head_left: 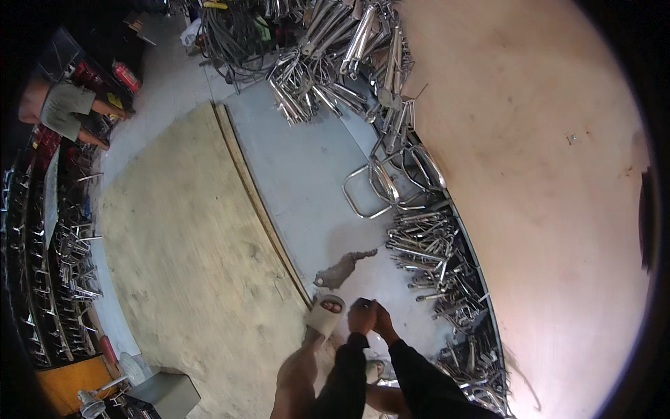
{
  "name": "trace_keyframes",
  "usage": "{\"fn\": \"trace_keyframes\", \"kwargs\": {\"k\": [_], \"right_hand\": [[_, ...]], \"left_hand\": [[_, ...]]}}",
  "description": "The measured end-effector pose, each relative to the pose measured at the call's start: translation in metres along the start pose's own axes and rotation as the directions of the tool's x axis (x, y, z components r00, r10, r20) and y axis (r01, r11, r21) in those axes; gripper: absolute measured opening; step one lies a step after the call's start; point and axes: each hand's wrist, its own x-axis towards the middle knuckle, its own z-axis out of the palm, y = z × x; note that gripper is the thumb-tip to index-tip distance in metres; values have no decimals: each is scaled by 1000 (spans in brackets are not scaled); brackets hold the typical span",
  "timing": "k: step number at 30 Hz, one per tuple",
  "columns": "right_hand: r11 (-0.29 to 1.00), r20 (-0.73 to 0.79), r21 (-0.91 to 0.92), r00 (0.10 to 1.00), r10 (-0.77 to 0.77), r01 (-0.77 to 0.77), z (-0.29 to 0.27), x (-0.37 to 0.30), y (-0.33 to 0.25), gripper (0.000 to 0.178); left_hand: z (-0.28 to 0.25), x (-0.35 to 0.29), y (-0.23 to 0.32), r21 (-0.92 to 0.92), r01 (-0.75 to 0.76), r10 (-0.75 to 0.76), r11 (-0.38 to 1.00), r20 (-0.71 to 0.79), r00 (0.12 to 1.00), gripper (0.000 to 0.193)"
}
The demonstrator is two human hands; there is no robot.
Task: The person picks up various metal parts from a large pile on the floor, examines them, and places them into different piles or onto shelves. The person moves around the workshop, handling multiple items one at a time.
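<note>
Two hands: left hand and right hand touching, fingers curled; cannot tell whether anything is held. Both just right of wooden panel: one, broad, flat, smudged. Further right of panel: shiny bent metal pieces, heaped, uncountable. Beyond panel: one smooth red extinguisher, one person.

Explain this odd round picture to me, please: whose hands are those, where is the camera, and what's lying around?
There is no machine here: a person's bare left hand and right hand come together above the grey floor. Whether their grip holds anything is too small to tell. A wide fisheye camera worn on the person's head looks down, so straight edges bend. Around lie a plywood sheet, bent metal tube frames and heaps of shiny metal parts.
</note>
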Motion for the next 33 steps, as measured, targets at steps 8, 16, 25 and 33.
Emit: {"fn": "trace_keyframes", "kwargs": {"k": [8,16,25,33], "right_hand": [[918,132,70,916,380,-391,-43,-26,-65,20],[899,401,-419,863,307,-125,-26,-31,-95,30],[963,456,-41,853,255,-266,41,100,-310,32],[981,369,153,928,57,-121,17,185,-409,22]], "left_hand": [[-148,-35,-17,-6,230,-230,973,16,973,32],[-251,-18,-57,78,246,-253,966,105,962,34],[-405,39,-108,-73,279,-287,958,-144,947,30],[-462,26,-162,-164,542,-556,824,-52,830,33]]}}
